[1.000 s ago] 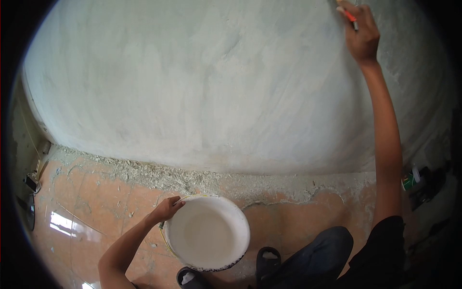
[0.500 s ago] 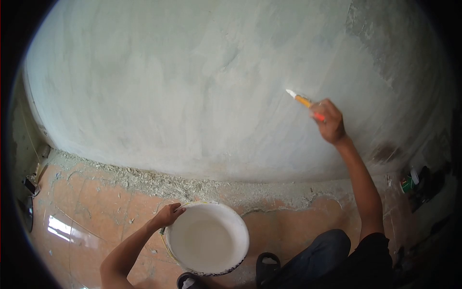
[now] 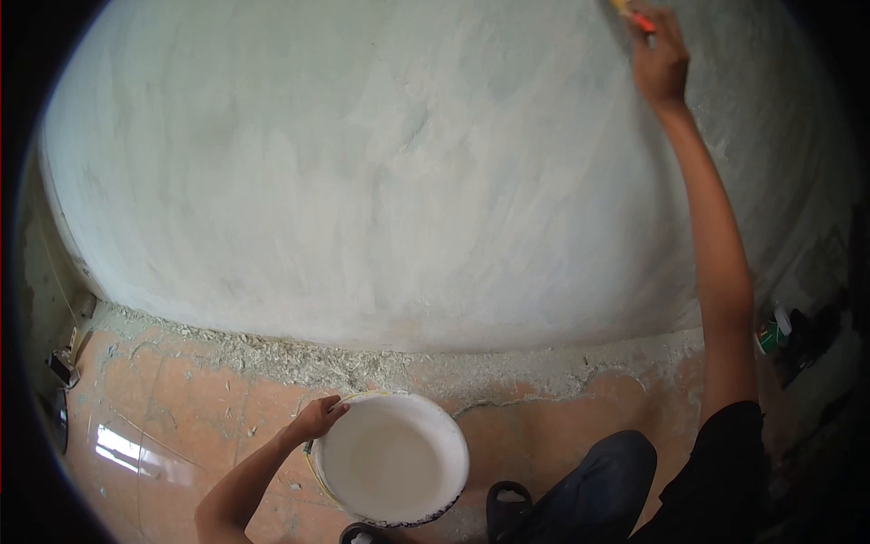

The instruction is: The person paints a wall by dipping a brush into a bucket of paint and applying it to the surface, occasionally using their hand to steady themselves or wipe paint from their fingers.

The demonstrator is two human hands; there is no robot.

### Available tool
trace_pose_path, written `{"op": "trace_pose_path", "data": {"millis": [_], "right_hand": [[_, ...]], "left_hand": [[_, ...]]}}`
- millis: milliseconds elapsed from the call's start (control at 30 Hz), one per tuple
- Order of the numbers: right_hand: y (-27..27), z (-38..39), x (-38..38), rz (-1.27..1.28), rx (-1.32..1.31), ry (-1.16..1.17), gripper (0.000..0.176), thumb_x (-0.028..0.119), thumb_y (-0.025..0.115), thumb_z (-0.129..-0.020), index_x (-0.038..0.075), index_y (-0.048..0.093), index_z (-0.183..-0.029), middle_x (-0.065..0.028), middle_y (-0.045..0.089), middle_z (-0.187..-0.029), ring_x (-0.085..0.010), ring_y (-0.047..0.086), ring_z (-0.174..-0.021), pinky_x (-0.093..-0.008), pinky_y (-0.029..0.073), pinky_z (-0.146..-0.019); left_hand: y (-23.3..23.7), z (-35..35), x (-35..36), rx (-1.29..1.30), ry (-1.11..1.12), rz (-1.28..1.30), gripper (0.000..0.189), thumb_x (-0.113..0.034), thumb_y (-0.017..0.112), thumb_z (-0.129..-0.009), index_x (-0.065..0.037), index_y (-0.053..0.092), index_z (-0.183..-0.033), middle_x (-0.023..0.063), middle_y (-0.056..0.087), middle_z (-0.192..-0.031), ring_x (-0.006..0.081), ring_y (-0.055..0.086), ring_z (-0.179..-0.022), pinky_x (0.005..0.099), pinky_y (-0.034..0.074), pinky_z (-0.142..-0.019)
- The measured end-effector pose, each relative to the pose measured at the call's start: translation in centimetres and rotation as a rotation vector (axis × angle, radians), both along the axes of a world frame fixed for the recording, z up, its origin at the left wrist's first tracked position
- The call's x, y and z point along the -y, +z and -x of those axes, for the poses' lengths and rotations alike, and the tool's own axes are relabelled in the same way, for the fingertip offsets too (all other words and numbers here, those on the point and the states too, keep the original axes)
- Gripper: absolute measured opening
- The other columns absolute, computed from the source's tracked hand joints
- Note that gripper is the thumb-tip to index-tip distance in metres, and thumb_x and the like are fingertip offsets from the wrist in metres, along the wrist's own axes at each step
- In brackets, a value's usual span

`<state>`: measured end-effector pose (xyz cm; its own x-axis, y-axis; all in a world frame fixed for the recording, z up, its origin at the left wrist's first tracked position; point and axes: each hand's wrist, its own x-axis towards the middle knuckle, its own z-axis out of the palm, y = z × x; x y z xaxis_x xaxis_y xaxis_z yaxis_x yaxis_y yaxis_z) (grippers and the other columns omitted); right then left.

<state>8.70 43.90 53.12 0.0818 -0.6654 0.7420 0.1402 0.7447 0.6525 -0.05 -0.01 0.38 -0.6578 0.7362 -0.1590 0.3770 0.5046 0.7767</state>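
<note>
My left hand (image 3: 317, 421) is closed on the upper left rim of a white bucket (image 3: 449, 444), which has whitish liquid (image 3: 385, 464) inside. High up at the right, my right hand (image 3: 660, 59) grips a paintbrush (image 3: 642, 22) with an orange-red and yellow handle. The brush's tip lies beyond the top edge of the view, so its contact with the wall cannot be seen. Patchy pale grey-white coating covers the wall (image 3: 362, 199) in front of me.
Scraped flakes (image 3: 299, 361) lie along the foot of the wall on the orange tiled floor (image 3: 204, 399). A green container (image 3: 770, 337) stands at the far right beside dark items. A small dark object (image 3: 62, 367) is at the far left. My sandalled feet are beside the bucket.
My right hand has moved up and slightly right with the brush, whose tip has left the view. My left hand still holds the bucket rim, both slightly lower in view.
</note>
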Motion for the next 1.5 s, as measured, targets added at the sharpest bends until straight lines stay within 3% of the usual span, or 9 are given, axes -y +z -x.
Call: {"op": "trace_pose_path", "data": {"millis": [167, 367, 567, 700, 833, 900, 1200, 1433, 1500], "right_hand": [[-11.3, 1.4, 0.3, -0.107, 0.299, -0.147, 0.02, 0.01, 0.067, -0.078, 0.009, 0.063, -0.098, -0.0064, 0.05, -0.075, -0.0183, 0.056, -0.065, -0.0285, 0.05, -0.057], [-18.6, -0.6, 6.1, 0.081, 0.502, 0.071, 0.022, 0.009, 0.071, -0.073, 0.006, 0.059, -0.091, -0.0062, 0.051, -0.076, -0.0185, 0.059, -0.07, -0.028, 0.055, -0.06], [-11.5, 1.6, 6.2, 0.36, 0.736, 0.321, 0.009, 0.007, 0.06, -0.084, 0.003, 0.055, -0.09, -0.0068, 0.054, -0.08, -0.0153, 0.054, -0.063, -0.028, 0.045, -0.058], [-3.6, 2.0, 6.1, 0.535, 0.444, 0.461, 0.008, 0.01, 0.057, -0.088, 0.002, 0.056, -0.089, -0.0052, 0.06, -0.081, -0.0103, 0.056, -0.064, -0.0229, 0.047, -0.061], [-2.8, 3.0, 6.8, 0.241, 0.305, 0.316, 0.009, 0.013, 0.059, -0.086, 0.005, 0.058, -0.09, -0.0064, 0.058, -0.082, -0.0177, 0.06, -0.068, -0.0243, 0.05, -0.06], [-5.6, 3.4, 8.0, -0.113, 0.176, 0.024, 0.008, 0.009, 0.06, -0.083, 0.007, 0.059, -0.09, -0.0067, 0.056, -0.08, -0.0193, 0.06, -0.071, -0.0249, 0.05, -0.058], [-23.7, 6.5, 12.3, -0.513, 0.667, 0.095, 0.014, 0.019, 0.062, -0.08, 0.009, 0.059, -0.09, -0.0032, 0.056, -0.077, -0.0129, 0.058, -0.069, -0.0228, 0.05, -0.052], [-17.6, 7.2, 13.3, 0.238, 0.886, 0.27, 0.014, 0.01, 0.064, -0.08, 0.006, 0.054, -0.089, -0.0064, 0.06, -0.087, -0.0193, 0.061, -0.077, -0.0299, 0.052, -0.061], [-13.4, 7.4, 11.6, 0.387, 0.7, 0.386, 0.013, 0.007, 0.063, -0.081, 0.006, 0.054, -0.09, -0.0088, 0.059, -0.085, -0.0218, 0.06, -0.073, -0.0329, 0.051, -0.061]], "left_hand": [[-0.3, 0.0, -0.1, 0.013, 0.013, 0.009, 0.043, -0.04, 0.048, -0.091, 0.001, 0.052, -0.08, 0.0191, 0.053, -0.063, 0.0279, 0.051, -0.057, 0.0396, 0.04, -0.058], [-0.8, 0.3, 0.0, -0.022, -0.021, 0.009, 0.044, -0.041, 0.048, -0.091, 0.002, 0.052, -0.081, 0.0205, 0.054, -0.065, 0.0285, 0.052, -0.058, 0.0406, 0.04, -0.058], [-0.6, 0.8, -0.2, 0.007, -0.082, 0.051, 0.047, -0.044, 0.044, -0.091, 0.002, 0.057, -0.089, 0.0238, 0.059, -0.078, 0.0335, 0.06, -0.075, 0.0417, 0.044, -0.07], [-1.5, 2.1, -0.5, 0.082, -0.142, 0.111, 0.054, -0.048, 0.041, -0.091, 0.002, 0.059, -0.102, 0.0232, 0.062, -0.093, 0.0325, 0.061, -0.091, 0.0404, 0.044, -0.08], [-0.8, 2.9, -1.7, 0.282, -0.176, 0.118, 0.063, -0.055, 0.036, -0.091, -0.001, 0.055, -0.118, 0.0202, 0.06, -0.111, 0.0309, 0.055, -0.107, 0.0382, 0.041, -0.091], [-0.3, 3.2, -2.6, 0.301, -0.174, 0.122, 0.066, -0.058, 0.034, -0.091, -0.002, 0.054, -0.121, 0.0196, 0.059, -0.114, 0.031, 0.053, -0.111, 0.0375, 0.04, -0.094], [-1.4, 6.5, -6.4, 0.24, -0.27, 0.412, 0.076, -0.07, 0.041, -0.08, -0.004, 0.062, -0.112, 0.0195, 0.058, -0.116, 0.0336, 0.052, -0.111, 0.0382, 0.037, -0.096], [-2.0, 6.7, -8.7, 0.145, -0.349, 0.465, 0.082, -0.074, 0.041, -0.076, -0.004, 0.06, -0.115, 0.0205, 0.055, -0.12, 0.0356, 0.05, -0.113, 0.0385, 0.036, -0.098], [-2.4, 7.1, -9.0, 0.15, -0.367, 0.463, 0.083, -0.074, 0.041, -0.075, -0.003, 0.06, -0.115, 0.0209, 0.055, -0.12, 0.0359, 0.05, -0.114, 0.0386, 0.036, -0.098]]}}
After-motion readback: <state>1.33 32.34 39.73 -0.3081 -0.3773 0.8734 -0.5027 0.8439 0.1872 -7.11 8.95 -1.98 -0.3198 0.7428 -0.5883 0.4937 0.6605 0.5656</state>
